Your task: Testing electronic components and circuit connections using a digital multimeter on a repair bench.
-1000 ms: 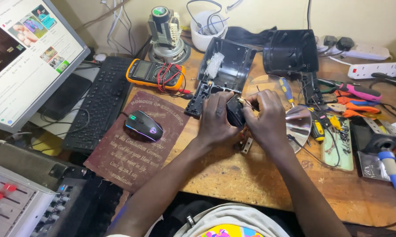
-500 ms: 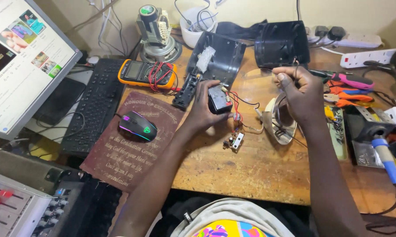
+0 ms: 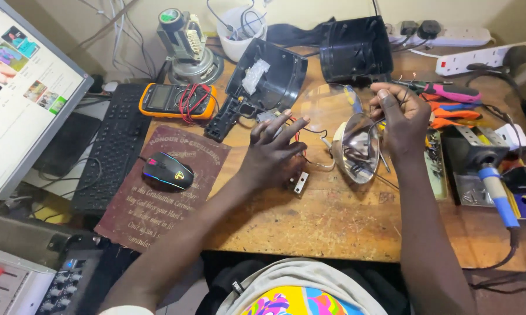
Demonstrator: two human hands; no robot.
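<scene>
My left hand [image 3: 273, 153] hovers low over the wooden bench [image 3: 333, 227] with its fingers spread, holding nothing I can see. Red and black wires and a small metal switch part [image 3: 299, 182] lie just beside it. My right hand [image 3: 400, 115] is raised to the right, its fingers pinched on thin wires [image 3: 372, 127] that run down towards a shiny cone-shaped reflector [image 3: 358, 149] lying on its side. A clear round lens [image 3: 326, 104] lies behind the reflector. An open black housing shell [image 3: 268, 79] sits just beyond my left hand.
An orange multimeter [image 3: 175, 99], a lit mouse [image 3: 166, 171] on a maroon mat [image 3: 152, 204], a keyboard [image 3: 114, 146] and a monitor [image 3: 23, 87] fill the left. A second black shell [image 3: 356, 49], power strips [image 3: 484, 55], pliers [image 3: 449, 93] and a blue-handled soldering iron [image 3: 497, 188] crowd the right.
My left hand has let go of the black block and spread its fingers low over the bench. My right hand has pulled away to the right, drawing thin wires near the reflector.
</scene>
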